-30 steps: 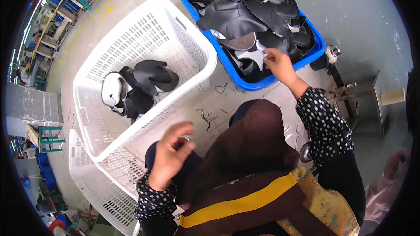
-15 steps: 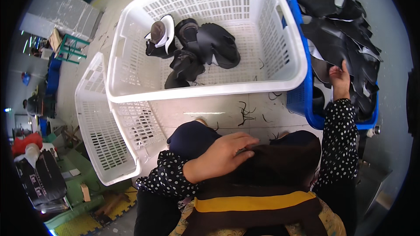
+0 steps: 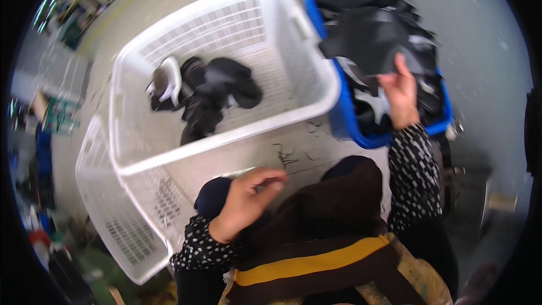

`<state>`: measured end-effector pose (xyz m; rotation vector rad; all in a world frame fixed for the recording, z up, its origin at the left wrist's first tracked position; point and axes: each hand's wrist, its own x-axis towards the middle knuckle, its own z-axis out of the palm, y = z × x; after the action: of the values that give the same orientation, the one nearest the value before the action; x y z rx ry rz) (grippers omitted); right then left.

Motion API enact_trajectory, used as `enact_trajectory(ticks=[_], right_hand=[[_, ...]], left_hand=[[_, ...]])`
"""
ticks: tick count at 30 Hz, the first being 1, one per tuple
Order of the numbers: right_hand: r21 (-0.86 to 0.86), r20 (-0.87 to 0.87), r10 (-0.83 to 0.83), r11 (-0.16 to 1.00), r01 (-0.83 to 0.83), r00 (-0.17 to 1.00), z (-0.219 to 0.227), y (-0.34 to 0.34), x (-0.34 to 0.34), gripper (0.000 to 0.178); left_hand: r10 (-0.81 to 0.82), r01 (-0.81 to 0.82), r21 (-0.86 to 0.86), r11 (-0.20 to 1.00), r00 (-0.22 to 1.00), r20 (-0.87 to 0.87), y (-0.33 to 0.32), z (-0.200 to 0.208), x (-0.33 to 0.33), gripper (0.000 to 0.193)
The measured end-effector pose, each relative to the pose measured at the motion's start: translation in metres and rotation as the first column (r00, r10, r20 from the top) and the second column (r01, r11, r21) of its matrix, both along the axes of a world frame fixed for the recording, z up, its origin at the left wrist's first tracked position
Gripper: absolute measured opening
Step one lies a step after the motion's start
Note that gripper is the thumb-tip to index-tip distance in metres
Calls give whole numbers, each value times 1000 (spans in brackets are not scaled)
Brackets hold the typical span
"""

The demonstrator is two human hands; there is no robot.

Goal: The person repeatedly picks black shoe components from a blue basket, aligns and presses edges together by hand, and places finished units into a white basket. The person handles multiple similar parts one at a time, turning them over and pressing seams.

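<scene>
At the blue basket on the right, my right hand (image 3: 401,93) grips the near edge of a black shoe upper (image 3: 361,42), thumb pointing up and fingers curled. This flat, leather-like piece reaches over the basket's left rim. More black and white uppers (image 3: 426,99) lie heaped under and around it. My left hand (image 3: 243,200) hovers over my lap with nothing in it, thumb and fingers apart. Beneath it is a dark brown apron (image 3: 333,209) with a yellow band.
A large white basket (image 3: 226,138) holds several sewn black uppers (image 3: 226,79). Left of it leans another white basket (image 3: 121,231). The blue basket (image 3: 361,138) stands beside a grey wall (image 3: 480,73). Dark thread scraps (image 3: 285,157) lie on the floor.
The view has swung, so the baskets sit further left. My right hand has closed on an upper and shifted it toward the basket's left rim. My left hand has lifted off the apron.
</scene>
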<state>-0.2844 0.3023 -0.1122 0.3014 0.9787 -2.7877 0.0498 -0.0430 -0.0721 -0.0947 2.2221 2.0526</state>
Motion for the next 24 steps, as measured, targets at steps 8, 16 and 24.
enact_trajectory(ticks=[8, 16, 24], right_hand=[[168, 57, 24, 985, -33, 998, -31, 17, -5, 27], [664, 202, -315, 740, 106, 928, -84, 54, 26, 30], [626, -746, 43, -292, 723, 664, -16, 44, 9, 60]], left_hand=[[-55, 18, 161, 987, 972, 228, 17, -4, -24, 23], [-48, 2, 162, 987, 960, 277, 24, -24, -33, 23], [-35, -20, 170, 985, 948, 316, 30, -31, -39, 22]])
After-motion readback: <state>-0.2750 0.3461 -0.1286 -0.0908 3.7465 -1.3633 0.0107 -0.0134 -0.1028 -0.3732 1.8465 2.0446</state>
